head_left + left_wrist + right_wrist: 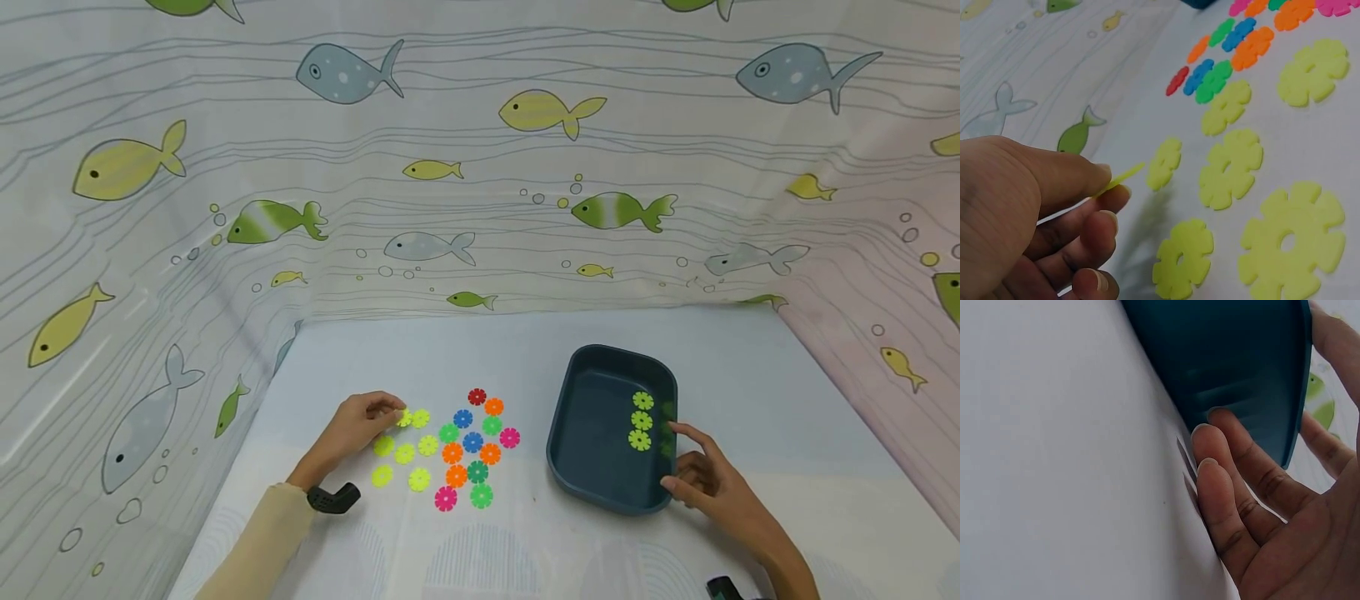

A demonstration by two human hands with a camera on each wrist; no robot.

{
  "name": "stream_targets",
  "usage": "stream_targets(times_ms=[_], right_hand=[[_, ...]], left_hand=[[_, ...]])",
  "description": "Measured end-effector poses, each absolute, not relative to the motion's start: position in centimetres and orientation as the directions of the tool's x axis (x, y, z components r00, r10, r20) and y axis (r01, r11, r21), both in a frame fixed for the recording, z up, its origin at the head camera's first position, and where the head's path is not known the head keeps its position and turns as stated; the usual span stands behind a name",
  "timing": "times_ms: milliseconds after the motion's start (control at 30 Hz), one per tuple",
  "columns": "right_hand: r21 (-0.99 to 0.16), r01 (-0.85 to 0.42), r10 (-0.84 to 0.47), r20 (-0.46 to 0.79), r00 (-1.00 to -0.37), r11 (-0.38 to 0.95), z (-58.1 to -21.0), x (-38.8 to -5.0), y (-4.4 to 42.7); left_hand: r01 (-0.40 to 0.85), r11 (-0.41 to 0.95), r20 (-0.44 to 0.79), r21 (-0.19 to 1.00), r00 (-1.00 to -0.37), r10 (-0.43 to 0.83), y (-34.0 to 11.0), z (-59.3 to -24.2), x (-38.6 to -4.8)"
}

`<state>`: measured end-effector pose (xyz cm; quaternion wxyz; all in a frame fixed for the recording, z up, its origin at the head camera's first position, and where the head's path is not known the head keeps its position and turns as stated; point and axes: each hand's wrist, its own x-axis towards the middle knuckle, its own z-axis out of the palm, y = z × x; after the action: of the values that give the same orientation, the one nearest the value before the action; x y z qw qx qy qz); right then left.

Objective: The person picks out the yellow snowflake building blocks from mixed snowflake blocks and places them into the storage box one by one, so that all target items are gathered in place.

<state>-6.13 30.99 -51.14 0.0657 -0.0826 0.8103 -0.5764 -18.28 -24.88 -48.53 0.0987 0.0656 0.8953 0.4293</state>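
Yellow disc (1130, 174) pinched between thumb and index of left hand (360, 427), over counter (360, 358), left side. Six loose yellow discs (419, 480) lie near it; mixed-color discs (472, 442) just right of those. Further right, tray (592, 425) with three yellow ones in a column along its right side. Right hand (712, 483) grips tray's right rim, other fingers bent outside. Fish-print cloth (480, 200) behind.
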Motion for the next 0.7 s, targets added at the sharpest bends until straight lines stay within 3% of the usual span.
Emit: stream_targets(times_ms=[700], right_hand=[[-0.945, -0.058, -0.208, -0.011, -0.978, 0.323, -51.0, -6.0, 31.0]], left_hand=[[0.139, 0.609, -0.051, 0.781, -0.958, 0.284, -22.9, -47.1, -18.4]])
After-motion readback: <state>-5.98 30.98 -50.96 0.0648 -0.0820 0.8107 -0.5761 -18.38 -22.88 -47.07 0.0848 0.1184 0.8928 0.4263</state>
